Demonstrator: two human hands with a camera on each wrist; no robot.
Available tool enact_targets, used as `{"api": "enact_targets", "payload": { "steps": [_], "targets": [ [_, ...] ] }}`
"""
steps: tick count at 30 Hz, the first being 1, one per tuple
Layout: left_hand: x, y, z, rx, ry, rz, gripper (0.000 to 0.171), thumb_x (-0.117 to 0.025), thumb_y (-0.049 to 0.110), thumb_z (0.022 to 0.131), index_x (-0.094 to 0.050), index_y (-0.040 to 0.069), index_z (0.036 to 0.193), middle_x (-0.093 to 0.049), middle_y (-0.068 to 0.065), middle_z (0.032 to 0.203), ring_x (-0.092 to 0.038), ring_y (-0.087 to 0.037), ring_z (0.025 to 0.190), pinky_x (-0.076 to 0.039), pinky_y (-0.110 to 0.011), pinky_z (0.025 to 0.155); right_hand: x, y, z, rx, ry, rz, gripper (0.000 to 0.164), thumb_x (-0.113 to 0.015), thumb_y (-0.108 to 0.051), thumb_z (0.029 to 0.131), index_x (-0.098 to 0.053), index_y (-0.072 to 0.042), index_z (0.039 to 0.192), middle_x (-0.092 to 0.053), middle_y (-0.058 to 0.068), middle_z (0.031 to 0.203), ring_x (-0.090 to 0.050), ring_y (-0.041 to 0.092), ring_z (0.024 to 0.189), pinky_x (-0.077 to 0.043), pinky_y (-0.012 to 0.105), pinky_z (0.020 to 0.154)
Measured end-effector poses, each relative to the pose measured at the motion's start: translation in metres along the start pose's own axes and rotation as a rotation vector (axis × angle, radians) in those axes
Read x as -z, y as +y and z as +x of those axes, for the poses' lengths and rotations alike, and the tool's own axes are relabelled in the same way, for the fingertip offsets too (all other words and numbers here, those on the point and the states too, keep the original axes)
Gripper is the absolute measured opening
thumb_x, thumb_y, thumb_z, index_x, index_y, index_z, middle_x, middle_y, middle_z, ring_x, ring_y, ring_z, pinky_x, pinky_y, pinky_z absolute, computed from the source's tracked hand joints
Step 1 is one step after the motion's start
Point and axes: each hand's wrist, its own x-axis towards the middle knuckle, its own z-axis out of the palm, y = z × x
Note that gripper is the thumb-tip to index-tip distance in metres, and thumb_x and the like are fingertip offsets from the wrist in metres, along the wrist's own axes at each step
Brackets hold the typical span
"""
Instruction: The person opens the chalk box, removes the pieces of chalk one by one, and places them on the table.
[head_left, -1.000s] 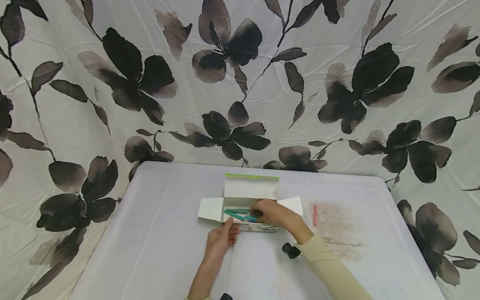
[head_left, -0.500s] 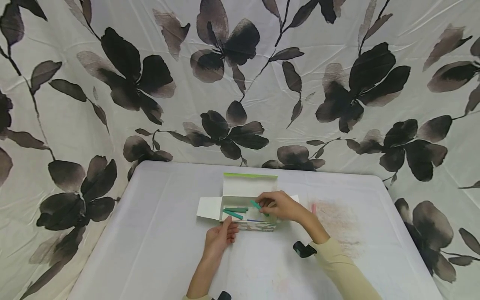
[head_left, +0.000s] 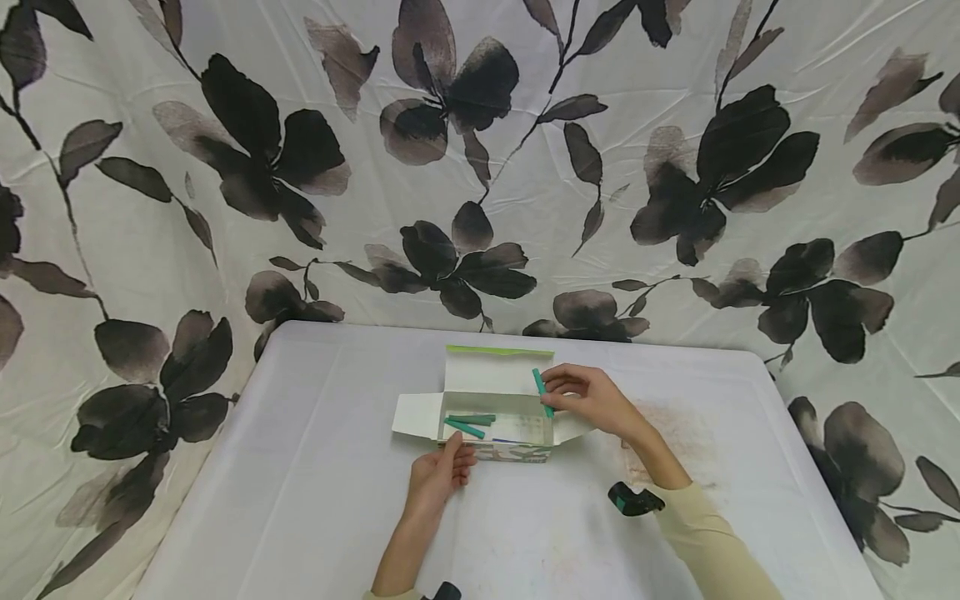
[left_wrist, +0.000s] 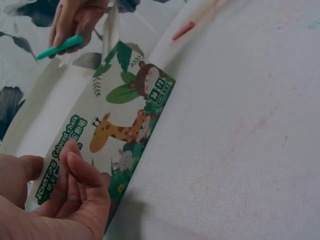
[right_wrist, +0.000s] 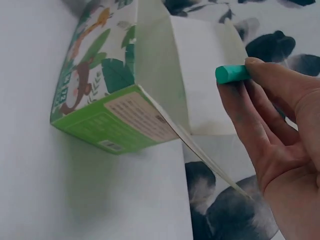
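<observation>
An open cardboard box of colored chalk (head_left: 517,453) stands on the white-covered table, its lid folded back and side flaps spread. My left hand (head_left: 438,478) grips its front wall near the left end, thumb at the rim and fingers against the printed panel (left_wrist: 112,135). Above the box's right end, my right hand (head_left: 592,397) pinches a teal chalk stick (head_left: 542,392) between thumb and fingers. The right wrist view shows this chalk (right_wrist: 232,74) end-on, apart from the box. Inside lie a few green chalk sticks (head_left: 467,428) and a thin blue-purple strip along the front wall.
A red chalk stick (left_wrist: 183,30) lies on the table to the right of the box. Brown chalk smudges (head_left: 678,433) mark the cloth there. Behind the table (head_left: 337,392) hangs a floral curtain (head_left: 570,183).
My right hand has come up out of the box with the teal chalk stick and moved right, turning the stick more upright. My left hand stays on the box.
</observation>
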Motion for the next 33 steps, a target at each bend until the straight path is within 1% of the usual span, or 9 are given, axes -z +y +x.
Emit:
{"api": "enact_targets", "payload": {
  "steps": [5,9,13,16,21,26,33],
  "targets": [
    [0.001,0.000,0.000,0.009,-0.001,0.002,0.054,-0.059,0.039,0.106,-0.067,-0.014,0.112,-0.071,-0.008,0.088,-0.057,-0.009,0.072,-0.050,-0.020,0.061,0.014,0.000,-0.009,-0.066,0.077,0.033,0.038,-0.076,-0.018,0.096,-0.065,-0.005,0.129,-0.070,0.014,0.118,-0.070,0.021,0.104,-0.057,0.030,0.089],
    [0.002,-0.002,0.004,0.017,-0.010,0.012,0.053,-0.057,0.038,0.107,-0.066,-0.015,0.112,-0.071,-0.009,0.091,-0.057,-0.011,0.073,-0.051,-0.022,0.062,0.024,0.002,-0.017,-0.107,0.122,0.086,0.042,-0.075,-0.019,0.096,-0.062,-0.004,0.133,-0.068,0.016,0.121,-0.071,0.018,0.105,-0.056,0.029,0.093],
    [0.002,-0.001,0.004,0.017,-0.012,0.011,0.054,-0.058,0.039,0.107,-0.066,-0.014,0.112,-0.071,-0.009,0.091,-0.057,-0.011,0.073,-0.051,-0.021,0.062,0.033,0.008,-0.025,-0.116,0.161,0.149,0.043,-0.074,-0.016,0.097,-0.060,0.001,0.134,-0.067,0.021,0.123,-0.072,0.015,0.105,-0.058,0.031,0.093],
    [0.002,-0.001,0.002,0.016,-0.006,0.012,0.055,-0.058,0.040,0.106,-0.067,-0.013,0.113,-0.071,-0.009,0.091,-0.057,-0.010,0.073,-0.051,-0.020,0.062,0.038,0.012,-0.031,-0.123,0.193,0.171,0.043,-0.074,-0.014,0.097,-0.059,0.003,0.134,-0.066,0.021,0.122,-0.072,0.014,0.103,-0.059,0.033,0.092],
    [0.001,0.000,0.002,0.024,-0.002,0.012,0.055,-0.058,0.041,0.106,-0.066,-0.013,0.114,-0.070,-0.009,0.092,-0.057,-0.010,0.073,-0.051,-0.020,0.062,0.045,0.022,-0.041,-0.146,0.246,0.156,0.046,-0.073,-0.014,0.098,-0.057,0.005,0.136,-0.067,0.014,0.119,-0.071,0.009,0.101,-0.059,0.031,0.089],
    [0.001,0.000,0.003,0.024,0.000,0.007,0.055,-0.058,0.040,0.106,-0.067,-0.014,0.112,-0.071,-0.009,0.092,-0.057,-0.010,0.072,-0.051,-0.019,0.061,0.051,0.031,-0.053,-0.175,0.281,0.158,0.049,-0.073,-0.017,0.098,-0.055,0.005,0.139,-0.068,0.006,0.116,-0.071,0.007,0.099,-0.059,0.028,0.089],
    [0.001,-0.002,0.005,0.037,0.005,-0.001,0.054,-0.058,0.039,0.106,-0.068,-0.014,0.112,-0.071,-0.008,0.090,-0.057,-0.009,0.071,-0.051,-0.020,0.061,0.054,0.047,-0.071,-0.217,0.335,0.186,0.052,-0.072,-0.016,0.099,-0.052,0.009,0.139,-0.068,0.005,0.113,-0.072,0.008,0.098,-0.058,0.032,0.091]
  ]
}}
